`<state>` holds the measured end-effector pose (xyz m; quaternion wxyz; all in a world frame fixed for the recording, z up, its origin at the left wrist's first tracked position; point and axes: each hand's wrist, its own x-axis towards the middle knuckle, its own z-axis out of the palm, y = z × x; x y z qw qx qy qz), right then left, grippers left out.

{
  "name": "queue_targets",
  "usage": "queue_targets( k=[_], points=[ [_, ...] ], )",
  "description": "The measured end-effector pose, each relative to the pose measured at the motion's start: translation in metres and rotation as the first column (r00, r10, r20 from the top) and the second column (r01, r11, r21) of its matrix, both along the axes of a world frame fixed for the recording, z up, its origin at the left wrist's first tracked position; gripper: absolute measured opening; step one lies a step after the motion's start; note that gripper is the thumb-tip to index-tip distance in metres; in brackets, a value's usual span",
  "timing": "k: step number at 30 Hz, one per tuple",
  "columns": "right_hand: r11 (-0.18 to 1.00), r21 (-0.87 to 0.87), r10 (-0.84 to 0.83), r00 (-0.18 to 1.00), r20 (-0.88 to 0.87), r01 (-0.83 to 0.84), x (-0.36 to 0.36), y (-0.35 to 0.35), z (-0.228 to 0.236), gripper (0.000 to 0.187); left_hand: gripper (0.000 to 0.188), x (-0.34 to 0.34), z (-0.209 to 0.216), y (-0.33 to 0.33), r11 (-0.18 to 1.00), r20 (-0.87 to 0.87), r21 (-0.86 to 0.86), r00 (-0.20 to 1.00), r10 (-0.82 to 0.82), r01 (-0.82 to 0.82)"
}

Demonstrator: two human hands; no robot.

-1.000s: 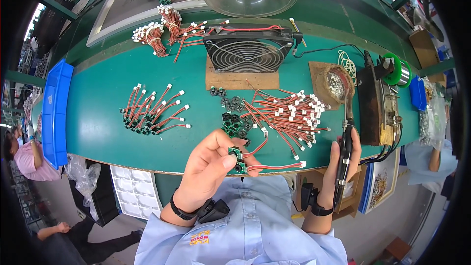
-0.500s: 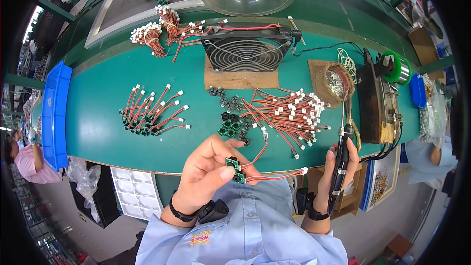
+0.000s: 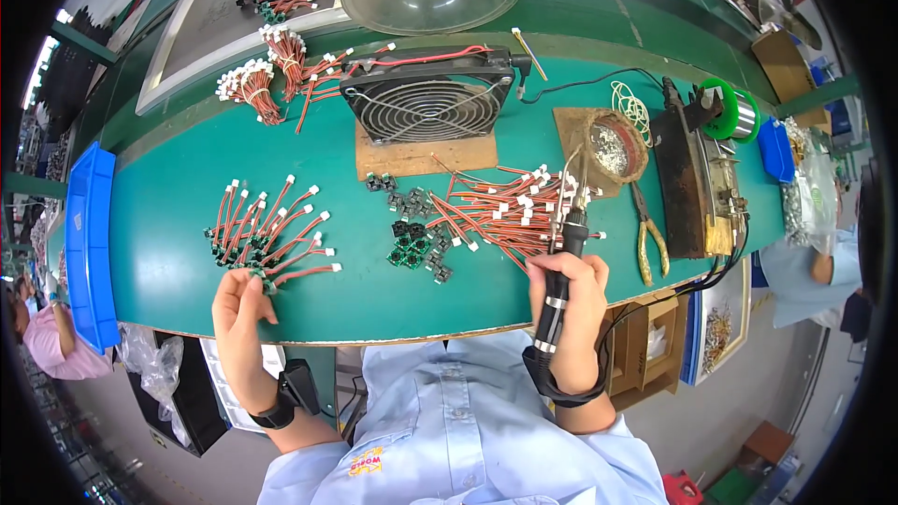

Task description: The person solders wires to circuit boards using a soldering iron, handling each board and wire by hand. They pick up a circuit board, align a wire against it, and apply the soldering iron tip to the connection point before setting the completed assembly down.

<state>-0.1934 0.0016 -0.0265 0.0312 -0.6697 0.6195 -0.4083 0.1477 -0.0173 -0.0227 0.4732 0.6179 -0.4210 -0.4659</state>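
Observation:
At the near edge of the left pile, my left hand pinches a small green circuit board, partly hidden by the fingertips. Just beyond it lie several wired boards with red and black leads ending in white plugs. My right hand is wrapped round a black soldering iron, its tip pointing away from me over a heap of red and black wires with white plugs. Between the hands, small green and black boards lie clustered beside that heap.
A black fan stands at the back. To the right are a round pot, pliers with yellow handles, a dark soldering station and a green solder spool. A blue tray sits at the left edge.
My left hand has carried a board from the front middle to the left pile. My right hand has moved left with the soldering iron, and the pliers have come into sight.

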Motion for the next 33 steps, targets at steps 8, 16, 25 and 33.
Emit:
queue_targets(
  k=[8,16,25,33],
  points=[
    [0.999,0.041,0.037,0.951,-0.307,-0.026,0.007,-0.002,-0.002,0.026,0.014,-0.027,0.008,-0.007,0.936,0.673,-0.222,0.652,0.349,-0.271],
    [0.964,0.088,0.261,0.831,-0.491,-0.251,-0.005,-0.010,0.001,0.027,0.017,-0.129,0.022,0.001,0.795,0.716,-0.290,0.672,-0.189,0.532],
    [0.962,-0.103,0.257,0.966,0.035,-0.252,-0.007,0.000,-0.009,0.042,0.024,-0.174,0.015,-0.002,0.850,0.849,-0.116,0.495,-0.183,0.513],
    [0.958,-0.002,0.261,0.871,0.416,-0.287,0.000,0.014,0.001,0.041,0.022,-0.171,0.034,-0.005,0.707,0.692,-0.271,0.643,-0.329,0.653]
  ],
)
